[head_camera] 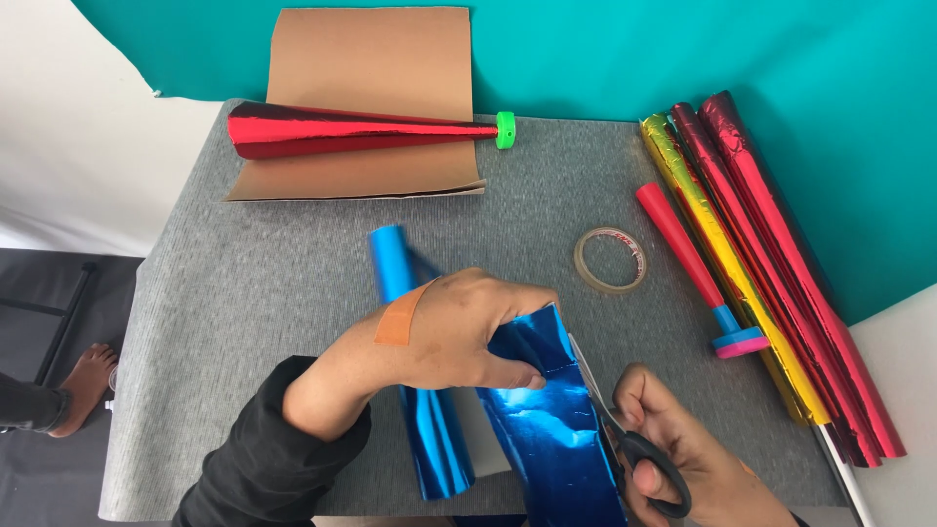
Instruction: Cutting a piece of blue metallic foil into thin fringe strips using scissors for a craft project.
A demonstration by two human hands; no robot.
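Left hand (pixel 444 332) fingers pinching blue foil sheet (pixel 551 420); right hand (pixel 673 439) fingers gripping scissors (pixel 625 434).

L hand (pixel 459 332) holds blue foil (pixel 551 420); R hand (pixel 683 449) w/ scissors (pixel 625 429).

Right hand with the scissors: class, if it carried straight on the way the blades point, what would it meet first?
The right hand points its scissors up and slightly left along the blue foil sheet. First in line is the left hand gripping that sheet's top edge, though depth is uncertain.
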